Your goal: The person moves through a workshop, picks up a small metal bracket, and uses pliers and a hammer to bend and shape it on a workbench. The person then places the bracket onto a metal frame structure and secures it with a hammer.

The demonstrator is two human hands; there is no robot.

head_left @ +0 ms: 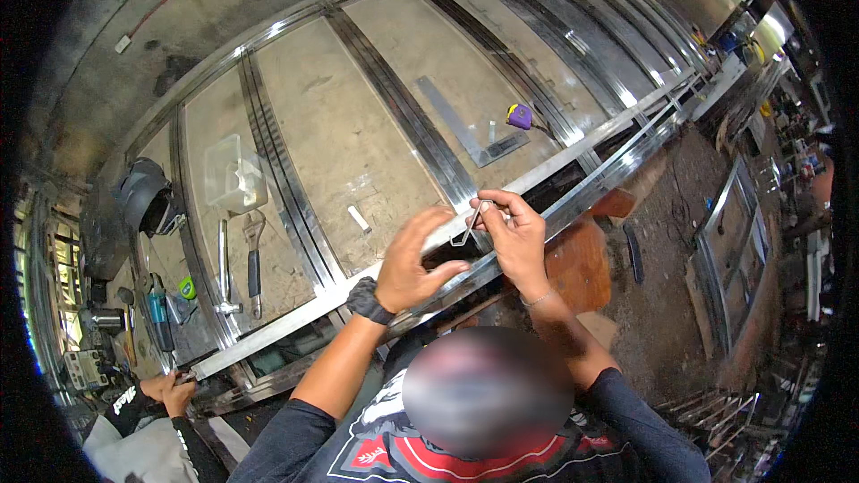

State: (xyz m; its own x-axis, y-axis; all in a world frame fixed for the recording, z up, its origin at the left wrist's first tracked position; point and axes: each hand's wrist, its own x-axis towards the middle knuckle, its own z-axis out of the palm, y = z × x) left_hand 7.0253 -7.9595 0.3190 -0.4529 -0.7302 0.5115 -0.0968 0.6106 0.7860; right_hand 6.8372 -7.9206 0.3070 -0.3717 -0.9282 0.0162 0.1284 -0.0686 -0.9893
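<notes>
My right hand (514,237) pinches a thin, pale, bent wire-like piece (463,238) between thumb and fingers, over the near edge of the metal frame. What exactly the piece is, I cannot make out. Close to its left, my left hand (416,259) is held with thumb and fingers apart and nothing in it. Below both hands runs a long silvery square tube (284,329) along the table's near side. Beyond them lie a steel try square (450,116) and a purple-and-yellow tape measure (519,116). A small white stick (359,218) rests left of my left hand.
Dark metal bars (385,85) cross the table. At left are a hammer (223,259), an adjustable wrench (254,264), a clear box (231,165), a welding helmet (148,197) and a teal power tool (161,313). Another person's hands (167,391) touch the tube's left end.
</notes>
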